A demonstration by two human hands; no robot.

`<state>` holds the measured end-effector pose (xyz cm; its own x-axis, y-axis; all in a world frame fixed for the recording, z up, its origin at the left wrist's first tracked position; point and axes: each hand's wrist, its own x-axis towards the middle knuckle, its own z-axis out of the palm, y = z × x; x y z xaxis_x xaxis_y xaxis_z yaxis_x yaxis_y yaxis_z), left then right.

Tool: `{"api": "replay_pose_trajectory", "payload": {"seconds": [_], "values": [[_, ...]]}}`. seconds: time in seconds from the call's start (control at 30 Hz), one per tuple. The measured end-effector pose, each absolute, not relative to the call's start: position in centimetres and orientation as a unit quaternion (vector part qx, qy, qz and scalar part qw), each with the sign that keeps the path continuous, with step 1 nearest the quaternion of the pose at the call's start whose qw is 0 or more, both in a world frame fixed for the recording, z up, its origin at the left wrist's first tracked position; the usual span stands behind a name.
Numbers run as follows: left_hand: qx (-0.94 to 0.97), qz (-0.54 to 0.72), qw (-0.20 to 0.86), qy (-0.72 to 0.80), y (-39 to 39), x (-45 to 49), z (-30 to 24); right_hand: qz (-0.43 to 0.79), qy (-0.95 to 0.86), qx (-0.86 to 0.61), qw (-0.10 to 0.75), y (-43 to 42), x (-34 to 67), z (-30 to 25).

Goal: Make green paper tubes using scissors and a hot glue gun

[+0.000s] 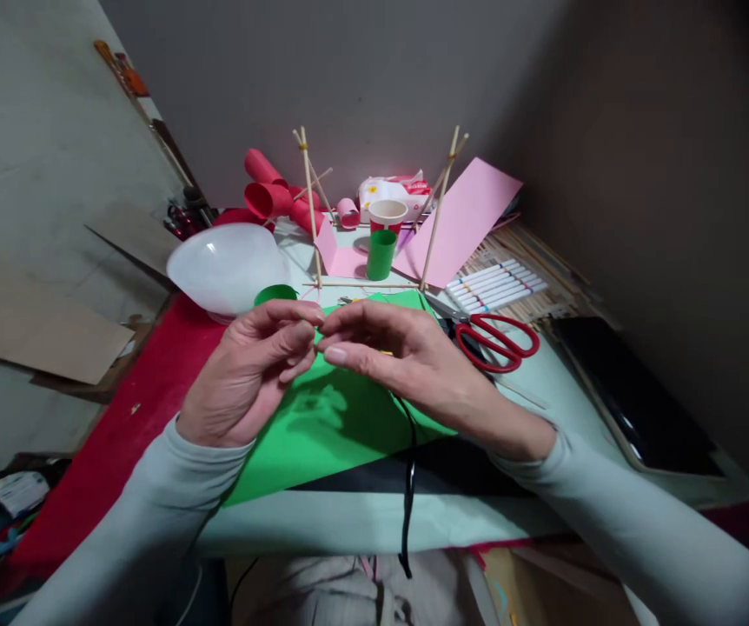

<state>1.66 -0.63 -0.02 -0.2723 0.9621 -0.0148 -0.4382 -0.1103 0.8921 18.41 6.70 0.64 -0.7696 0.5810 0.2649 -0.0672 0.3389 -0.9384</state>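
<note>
Above a green paper sheet [341, 426], my left hand [257, 369] and my right hand [401, 348] meet fingertip to fingertip. Both are closed in a pinch; whatever sits between the fingers is too small or hidden to name. Just behind my left hand lies a green paper ring [276, 294], partly covered. Beyond the hands a green paper tube [381, 255] stands upright in front of a paper cup [387, 212]. Around them rises a frame of wooden sticks [311, 200] bound near the tops. Red-handled scissors [497, 341] rest beyond my right wrist.
A white translucent bowl [228, 268] stands at the left. Red paper rolls [267, 200] and pink paper [462, 222] are at the back. White marker pens [497, 287] and a black tablet-like slab [632, 391] lie right. A black cord [408, 487] hangs over the front edge.
</note>
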Motion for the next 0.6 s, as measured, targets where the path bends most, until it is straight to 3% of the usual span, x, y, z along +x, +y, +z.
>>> {"api": "replay_pose_trajectory", "payload": {"seconds": [0.23,0.4,0.5,0.6], "values": [[0.367,0.668,0.471,0.444,-1.6,2.1,-0.2,0.574,-0.726,-0.159,0.343,6.1,18.2,-0.4],[0.363,0.659,0.423,0.505,-1.9,0.0,-0.5,0.58,-0.728,-0.181,0.316,6.3,18.3,-0.4],[0.417,0.632,0.289,0.586,-1.9,-2.9,-0.7,0.597,-0.723,-0.191,0.289,6.7,18.4,-0.5],[0.564,0.47,0.115,0.669,-1.6,-5.8,-1.2,0.602,-0.721,-0.196,0.281,7.1,18.8,-0.7]]}}
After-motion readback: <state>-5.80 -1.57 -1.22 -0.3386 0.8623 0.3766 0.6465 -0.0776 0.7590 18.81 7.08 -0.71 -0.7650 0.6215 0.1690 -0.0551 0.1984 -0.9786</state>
